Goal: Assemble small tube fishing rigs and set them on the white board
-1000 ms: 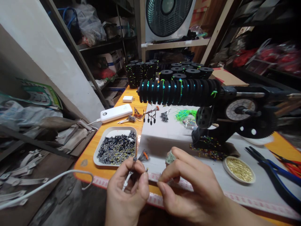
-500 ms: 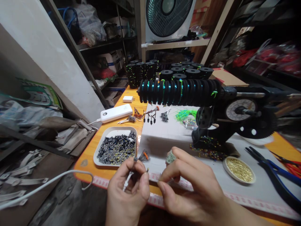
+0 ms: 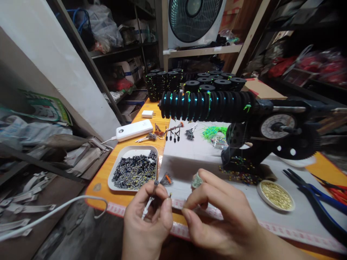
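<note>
Both hands work close together at the near table edge. My left hand [image 3: 148, 225] is closed in a pinch on a thin white stick [image 3: 146, 209] and a tiny dark piece at the fingertips. My right hand [image 3: 221, 218] is also pinched, thumb and forefinger meeting beside the left fingertips on something too small to make out; a small greenish lump [image 3: 196, 180] shows above its knuckles. Just beyond the left hand stands a white tray [image 3: 117, 168] of small black and grey parts [image 3: 135, 172].
A black winding machine [image 3: 271, 135] carries a row of black spools [image 3: 206, 105] with green line. More spools [image 3: 195, 82] are stacked behind. A dish of gold beads [image 3: 275, 195], blue-handled pliers [image 3: 316, 196], a white power bank [image 3: 133, 130] and a fan [image 3: 193, 18] are around.
</note>
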Demonstrator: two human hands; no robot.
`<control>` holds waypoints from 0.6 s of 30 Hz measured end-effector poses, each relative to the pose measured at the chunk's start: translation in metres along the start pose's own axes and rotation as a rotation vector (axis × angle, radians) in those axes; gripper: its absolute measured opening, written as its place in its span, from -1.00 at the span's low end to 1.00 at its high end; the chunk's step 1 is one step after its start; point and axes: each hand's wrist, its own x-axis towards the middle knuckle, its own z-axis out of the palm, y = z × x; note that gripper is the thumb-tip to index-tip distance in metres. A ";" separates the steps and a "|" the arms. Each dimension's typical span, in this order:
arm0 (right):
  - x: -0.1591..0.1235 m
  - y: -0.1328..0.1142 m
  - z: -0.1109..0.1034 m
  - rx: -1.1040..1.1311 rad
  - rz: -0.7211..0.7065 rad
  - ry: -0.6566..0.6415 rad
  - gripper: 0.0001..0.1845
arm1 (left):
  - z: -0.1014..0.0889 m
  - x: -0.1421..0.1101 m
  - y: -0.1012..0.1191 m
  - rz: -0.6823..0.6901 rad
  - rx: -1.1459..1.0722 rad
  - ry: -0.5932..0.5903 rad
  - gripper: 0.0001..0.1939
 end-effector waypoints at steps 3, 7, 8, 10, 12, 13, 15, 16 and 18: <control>-0.001 0.001 0.000 0.006 0.001 -0.011 -0.86 | 0.004 -0.003 0.000 0.020 0.000 0.020 -0.77; 0.000 0.002 -0.001 0.044 0.030 -0.022 -0.91 | 0.007 -0.009 -0.007 0.250 0.091 0.011 -0.84; 0.001 0.001 -0.002 0.054 0.032 -0.023 -0.93 | 0.007 -0.009 -0.010 0.347 0.127 0.004 -0.83; 0.003 0.000 -0.003 0.073 0.029 -0.025 -0.93 | 0.006 -0.010 -0.015 0.526 0.192 -0.019 -0.82; 0.005 -0.001 -0.004 0.084 0.034 -0.032 -0.90 | 0.004 -0.010 -0.019 0.650 0.245 -0.037 -0.82; 0.006 -0.002 -0.005 0.086 0.041 -0.036 -0.89 | 0.003 -0.010 -0.020 0.687 0.256 -0.043 -0.81; 0.006 -0.003 -0.006 0.090 0.067 -0.050 -0.87 | 0.003 -0.009 -0.021 0.682 0.214 -0.043 -0.84; 0.006 -0.003 -0.006 0.095 0.083 -0.057 -0.87 | 0.003 -0.008 -0.020 0.620 0.164 -0.043 -0.89; 0.006 -0.004 -0.006 0.105 0.114 -0.068 -0.86 | 0.005 -0.007 -0.017 0.408 0.037 -0.049 -0.87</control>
